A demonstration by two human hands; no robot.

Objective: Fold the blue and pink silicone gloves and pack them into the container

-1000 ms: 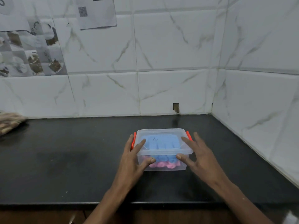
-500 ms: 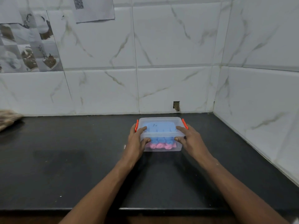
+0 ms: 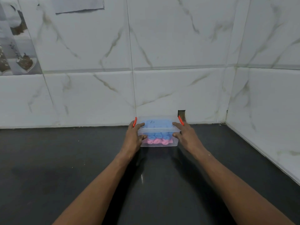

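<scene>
A clear plastic container with a lid and orange side clips stands on the black counter, close to the back wall. Through its wall I see the folded blue glove lying on top of the folded pink glove. My left hand grips the container's left end, fingers over the lid edge and thumb on the front. At the right end my right hand holds it the same way. Both arms are stretched far forward.
The black counter runs left and toward me. White marble-look tiles form the back wall and the right side wall, meeting in a corner at the right. A small dark hole in the tile sits just behind the container.
Both hands have pushed the closed container away from me, from mid-counter to near the back wall. My arms have stretched out and my view has tilted with them.
</scene>
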